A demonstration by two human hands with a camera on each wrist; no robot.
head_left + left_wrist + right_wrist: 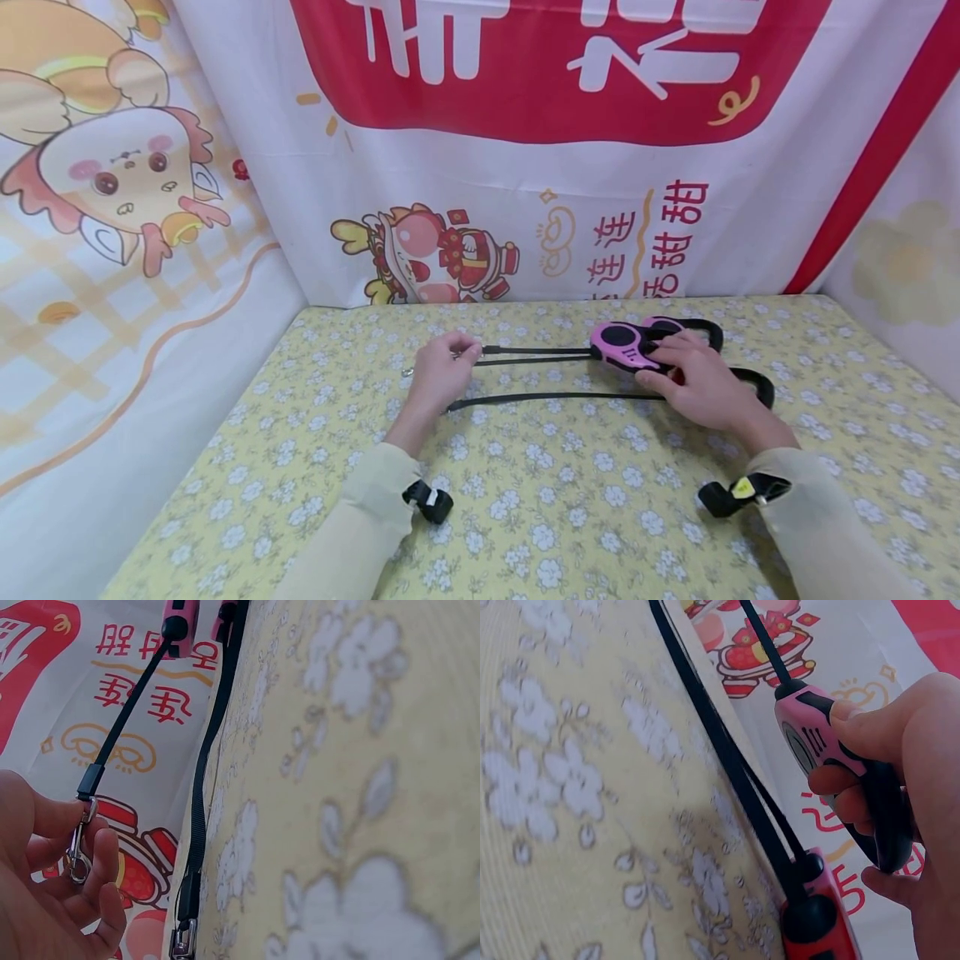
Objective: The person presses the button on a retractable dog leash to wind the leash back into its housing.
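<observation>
In the right wrist view, my right hand (930, 772) grips a pink and black retractable dog leash (810, 724), its thumb on the casing and fingers curled round the handle. Its black strap (124, 720) runs across to my left hand (45, 862), which pinches the metal snap hook (77, 844) at its end. Below the held leash in the right wrist view are a red leash (829, 922) and another pink leash (817, 862). In the head view my right hand (697, 379) partly hides the red one; my left hand (442, 371) is at the strap's far end.
A table with a yellow floral cloth (525, 500) lies beneath. Two more straps stretch leftward; the nearer black strap (555, 396) ends in a metal clip (184, 941). A printed white and red curtain (480, 183) hangs behind the table, with a patterned cloth (135, 250) at left.
</observation>
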